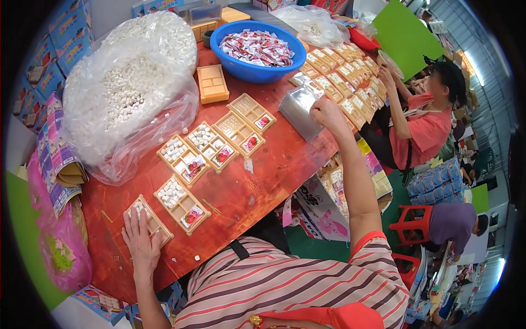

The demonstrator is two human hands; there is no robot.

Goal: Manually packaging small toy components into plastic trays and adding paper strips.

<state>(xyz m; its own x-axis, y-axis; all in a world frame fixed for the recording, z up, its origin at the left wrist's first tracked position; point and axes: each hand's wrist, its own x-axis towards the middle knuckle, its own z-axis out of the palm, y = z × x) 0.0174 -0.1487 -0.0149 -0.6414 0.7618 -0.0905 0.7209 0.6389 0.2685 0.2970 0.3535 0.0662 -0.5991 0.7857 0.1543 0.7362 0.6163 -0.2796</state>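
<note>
With the left hand [141,238] laid across the lower-left tray [159,226], fingers extended and loose, not clenched; white pieces [138,206] just showing at the far end. Well apart, the right hand [331,116], curled at the edge of the metal box [300,119]; cannot tell whether gripping the rim or something small. Probably midway through filling the tray, with no packet visible inside. Next, likely: keep the tray steady, lift the right hand off past the box's edge, and carry over whatever is needed.

Just beside the tray, a second tray [181,198] with white pieces and a packet [192,216]; next to that, a thin yellow stick [211,206]. Beyond, four grouped trays [217,140]; farther, a plastic bag [164,137] of white pieces and a blue basin [233,63] of packets.

Mind the near edge of the red surface [263,181], close to the metal box and a loose white piece [197,257]. Widest open room between stick and box; only a narrow gap between the two nearest trays.
</note>
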